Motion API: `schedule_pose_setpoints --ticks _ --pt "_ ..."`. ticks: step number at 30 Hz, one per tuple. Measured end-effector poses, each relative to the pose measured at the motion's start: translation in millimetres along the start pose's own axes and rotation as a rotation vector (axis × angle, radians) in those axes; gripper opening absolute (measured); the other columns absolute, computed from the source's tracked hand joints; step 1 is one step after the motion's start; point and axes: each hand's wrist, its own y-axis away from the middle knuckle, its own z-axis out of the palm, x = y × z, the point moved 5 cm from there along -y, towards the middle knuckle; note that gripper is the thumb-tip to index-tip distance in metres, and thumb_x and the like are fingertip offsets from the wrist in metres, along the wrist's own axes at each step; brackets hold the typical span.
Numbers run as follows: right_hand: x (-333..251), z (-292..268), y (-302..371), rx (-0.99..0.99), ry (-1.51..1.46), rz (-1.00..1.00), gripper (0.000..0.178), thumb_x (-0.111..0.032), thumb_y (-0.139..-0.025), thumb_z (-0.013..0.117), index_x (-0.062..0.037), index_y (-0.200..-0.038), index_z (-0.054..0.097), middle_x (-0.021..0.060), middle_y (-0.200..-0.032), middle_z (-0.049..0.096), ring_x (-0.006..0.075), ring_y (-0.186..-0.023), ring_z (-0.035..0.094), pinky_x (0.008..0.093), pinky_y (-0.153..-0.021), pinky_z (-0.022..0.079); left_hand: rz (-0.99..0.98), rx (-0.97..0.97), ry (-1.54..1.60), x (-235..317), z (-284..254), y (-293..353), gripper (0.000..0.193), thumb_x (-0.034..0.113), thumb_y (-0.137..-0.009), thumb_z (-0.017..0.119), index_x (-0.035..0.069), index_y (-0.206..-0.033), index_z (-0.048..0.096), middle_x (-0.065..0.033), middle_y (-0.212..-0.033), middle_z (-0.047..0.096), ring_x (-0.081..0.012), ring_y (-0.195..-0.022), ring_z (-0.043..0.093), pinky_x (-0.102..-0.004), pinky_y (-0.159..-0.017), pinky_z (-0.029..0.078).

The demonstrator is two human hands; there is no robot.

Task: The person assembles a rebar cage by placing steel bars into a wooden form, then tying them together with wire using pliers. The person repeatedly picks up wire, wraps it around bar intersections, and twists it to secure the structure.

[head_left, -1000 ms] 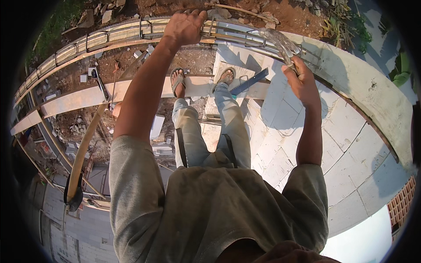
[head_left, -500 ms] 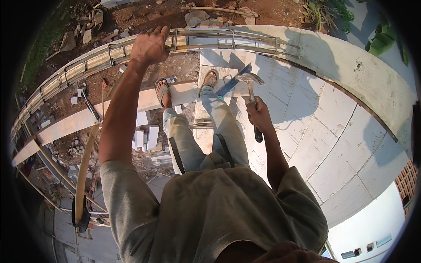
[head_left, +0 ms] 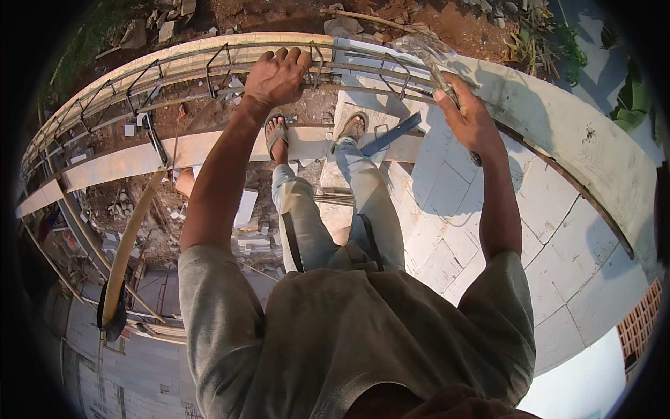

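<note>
Two hands at work: left hand [head_left: 278, 78] closed on the rebar [head_left: 209, 73], right hand [head_left: 469, 115] gripping a hammer [head_left: 433, 70] at the rebar's right end.
The rebar's long axis runs left to right beyond the feet [head_left: 316, 133], bowed in this view; the hammer slants, head away and leftward, butt toward the body. Its head is blurred, mid-handle hidden by the right hand; whether hammer and rebar touch, I cannot tell.
</note>
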Motion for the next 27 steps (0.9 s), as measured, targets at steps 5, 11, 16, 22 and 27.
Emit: schedule_pose_setpoints --ticks 5,11,16,22,27 --pt "-85 -4 -136 -0.242 0.665 -0.338 0.041 -0.038 -0.09 0.052 -0.0142 -0.123 0.057 0.0187 -0.104 0.067 0.034 -0.096 0.064 0.0441 -0.084 0.049 0.03 0.103 0.016 -2 -6 -3 0.035 0.016 -0.078 0.057 0.008 -0.111 0.051 -0.0121 -0.101 0.06 -0.0295 -0.097 0.062 -0.042 -0.08 0.051" --pt "-119 68 -197 -0.687 0.985 -0.444 0.029 -0.023 -0.082 0.056 -0.0088 -0.105 0.067 0.0157 -0.095 0.069 0.0345 -0.085 0.066 0.043 -0.073 0.052 -0.008 0.124 0.008 0 0 0 0.037 0.017 -0.071 0.064 0.008 -0.103 0.048 -0.0101 -0.099 0.058 -0.0261 -0.096 0.061 -0.038 -0.078 0.052" --pt "-60 73 -236 -0.625 1.094 -0.529 0.049 -0.048 -0.094 0.051 -0.0163 -0.131 0.057 0.0178 -0.114 0.065 0.0363 -0.103 0.062 0.0452 -0.092 0.048 0.004 0.126 0.024 3 -5 -5 0.034 0.015 -0.071 0.062 0.009 -0.101 0.048 -0.0085 -0.097 0.058 -0.0254 -0.094 0.061 -0.0376 -0.078 0.051" --pt "-55 67 -247 -0.564 0.978 -0.363 0.057 -0.05 -0.088 0.06 -0.0037 -0.121 0.058 0.0227 -0.112 0.064 0.039 -0.103 0.061 0.045 -0.09 0.049 -0.011 0.16 0.023 -1 -12 -11 0.031 0.013 -0.077 0.056 0.007 -0.107 0.052 -0.0107 -0.094 0.061 -0.0256 -0.089 0.065 -0.0396 -0.081 0.049" --pt "7 92 -241 -0.353 0.777 -0.506 0.072 -0.051 -0.073 0.077 0.0084 -0.105 0.054 0.029 -0.092 0.064 0.043 -0.092 0.063 0.0484 -0.08 0.05 -0.048 0.179 -0.015 -12 -12 -32 0.031 0.014 -0.078 0.057 0.006 -0.108 0.052 -0.0119 -0.096 0.061 -0.0263 -0.093 0.064 -0.0387 -0.082 0.049"
